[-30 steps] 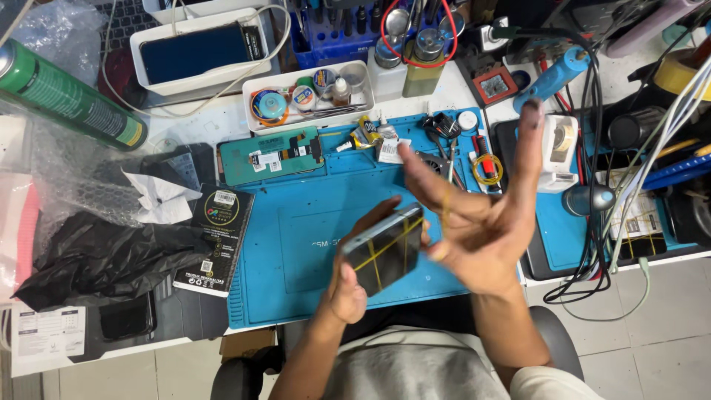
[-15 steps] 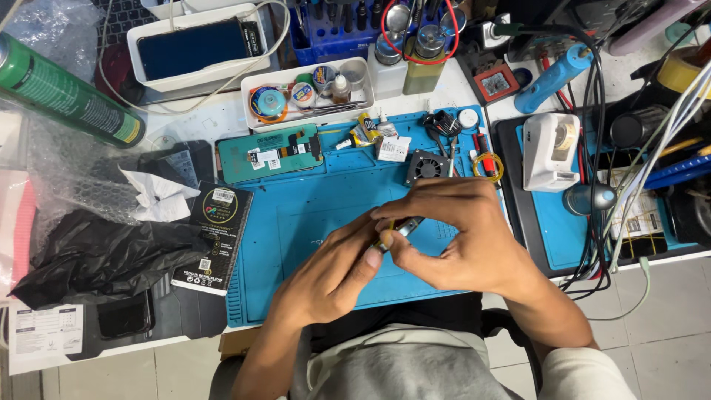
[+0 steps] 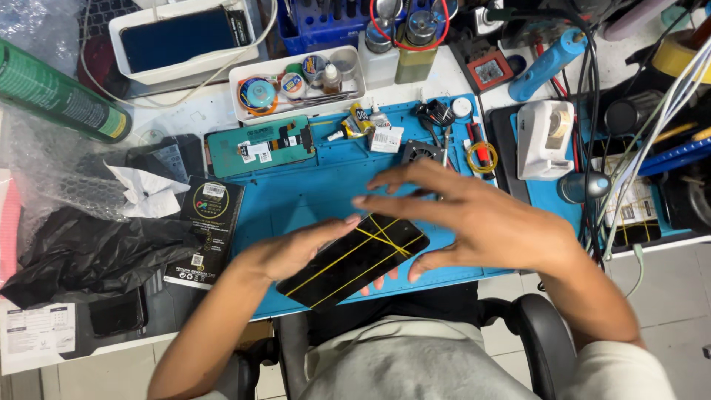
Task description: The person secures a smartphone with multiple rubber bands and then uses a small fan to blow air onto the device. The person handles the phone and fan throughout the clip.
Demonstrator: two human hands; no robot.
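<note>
Over the blue mat point(image 3: 296, 200), the left hand point(image 3: 296, 252) cradles from below a black phone point(image 3: 354, 261) wrapped in yellow rubber bands point(image 3: 385, 241), while the right hand point(image 3: 474, 215), fingers spread and released, hovers at its two o'clock.

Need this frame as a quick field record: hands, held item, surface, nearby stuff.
held item: flat black phone wrapped in crossed yellow rubber bands
left hand: under the phone's left end, gripping it
right hand: fingers spread, over the phone's right end, fingertips showing beneath it
surface: blue silicone work mat
nearby: teal phone panel at mat's top left; white tray of small jars; black printed box left of mat
</note>
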